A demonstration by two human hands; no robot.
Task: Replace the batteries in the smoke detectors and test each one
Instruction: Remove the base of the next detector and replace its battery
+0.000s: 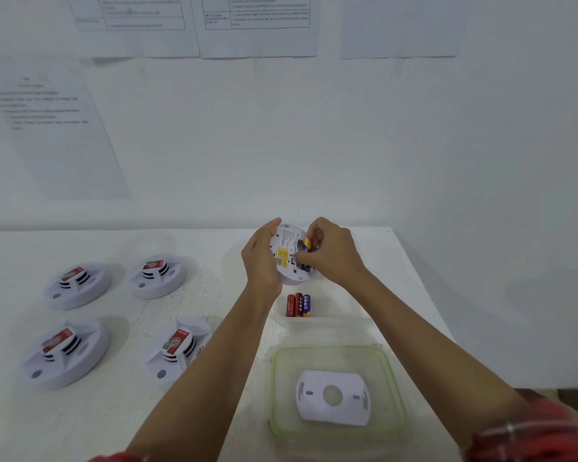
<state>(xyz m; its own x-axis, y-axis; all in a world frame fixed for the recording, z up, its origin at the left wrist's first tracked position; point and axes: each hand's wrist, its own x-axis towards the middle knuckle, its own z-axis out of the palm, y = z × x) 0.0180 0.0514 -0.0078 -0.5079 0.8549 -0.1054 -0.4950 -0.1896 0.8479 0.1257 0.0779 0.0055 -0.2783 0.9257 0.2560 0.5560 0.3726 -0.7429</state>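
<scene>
White plastic smoke detector [286, 253] flipped back-side up at about 12 o'clock on the table [214, 285], cradled along its 9 o'clock edge by the left hand [262, 258]. Right hand [331, 253] pinched narrow on a blue-and-yellow battery [305, 244], sitting right over the compartment on the 3 o'clock side. Long axis running roughly 12 to 6, looks lined up with the slot, so probably just needs pressing down. Three spare batteries [298, 305] lying just at 6 o'clock of the detector, nearer the right hand
</scene>
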